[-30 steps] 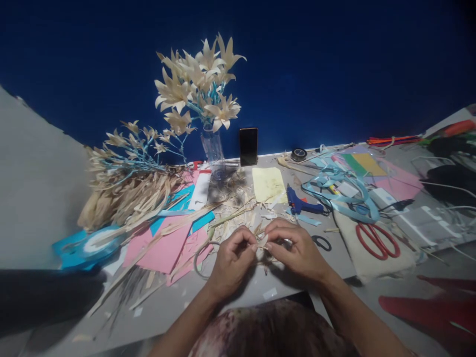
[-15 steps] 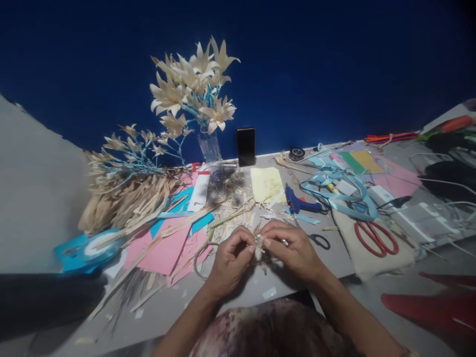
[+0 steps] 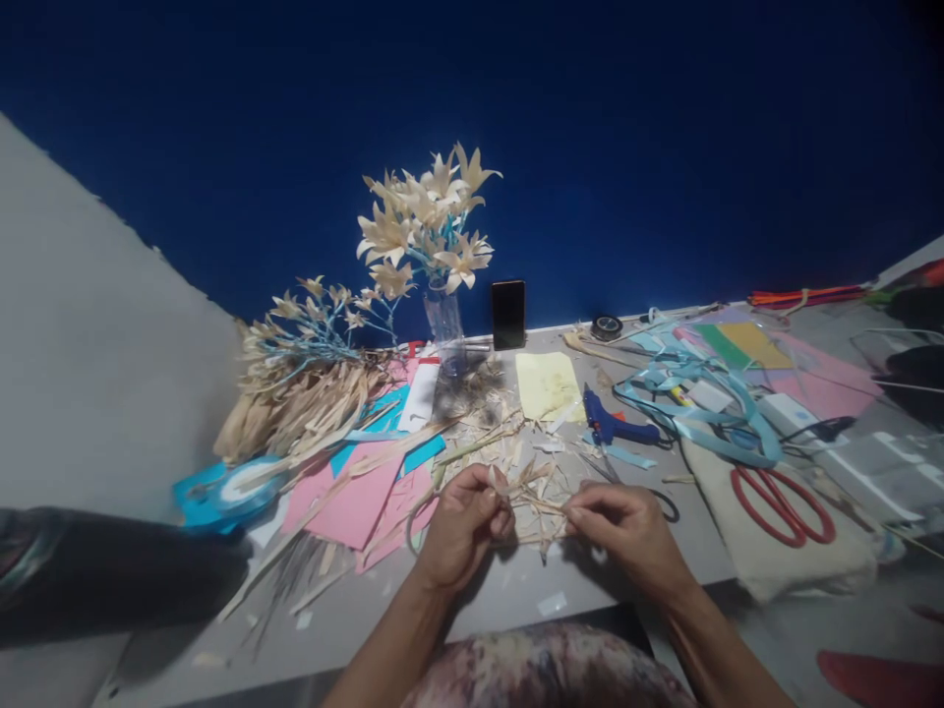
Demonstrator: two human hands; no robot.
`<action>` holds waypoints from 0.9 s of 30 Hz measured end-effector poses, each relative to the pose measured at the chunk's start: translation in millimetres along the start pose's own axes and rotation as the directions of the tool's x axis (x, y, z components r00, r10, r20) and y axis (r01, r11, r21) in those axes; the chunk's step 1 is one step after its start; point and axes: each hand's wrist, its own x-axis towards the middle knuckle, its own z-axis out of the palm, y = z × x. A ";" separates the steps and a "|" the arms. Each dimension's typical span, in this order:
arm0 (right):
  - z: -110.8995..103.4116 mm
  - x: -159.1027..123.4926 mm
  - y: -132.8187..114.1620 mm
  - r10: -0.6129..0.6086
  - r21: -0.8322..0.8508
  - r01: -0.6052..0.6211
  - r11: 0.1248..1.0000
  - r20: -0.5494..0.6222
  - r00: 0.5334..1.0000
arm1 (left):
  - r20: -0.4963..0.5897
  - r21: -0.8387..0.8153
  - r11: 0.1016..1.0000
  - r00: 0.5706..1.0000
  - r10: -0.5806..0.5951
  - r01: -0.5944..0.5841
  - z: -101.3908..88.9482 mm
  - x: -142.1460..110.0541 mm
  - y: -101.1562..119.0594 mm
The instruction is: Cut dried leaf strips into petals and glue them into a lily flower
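Note:
My left hand [image 3: 469,519] is closed in a pinch at the table's front, over a scatter of cut dried husk scraps [image 3: 535,482]. It holds a small pale dried husk piece [image 3: 499,480], partly covered by the fingers. To its right, my right hand [image 3: 623,521] pinches the end of a thin dried husk strip [image 3: 546,505] that stretches toward the left hand. Whether the strip joins the piece in the left hand is unclear. Dark-handled scissors [image 3: 670,505] lie partly hidden behind the right hand.
Beyond the hands lie a blue glue gun [image 3: 619,427] and yellow paper [image 3: 550,385]. A glass vase [image 3: 443,329] holds pale husk flowers, with a phone [image 3: 508,315] upright beside it. Pink paper [image 3: 361,497] lies left; red-handled scissors [image 3: 783,503] rest on cloth at right.
My hands have moved apart from being together at the small husk piece; the right hand has drawn away rightward with a strip. The whole view has shifted, with things sitting lower and further right.

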 end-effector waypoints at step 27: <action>10.8 24.1 -9.4 0.191 -0.137 -0.184 0.973 0.038 0.981 | -0.165 -0.158 0.950 0.942 -0.293 0.268 -17.1 22.6 35.0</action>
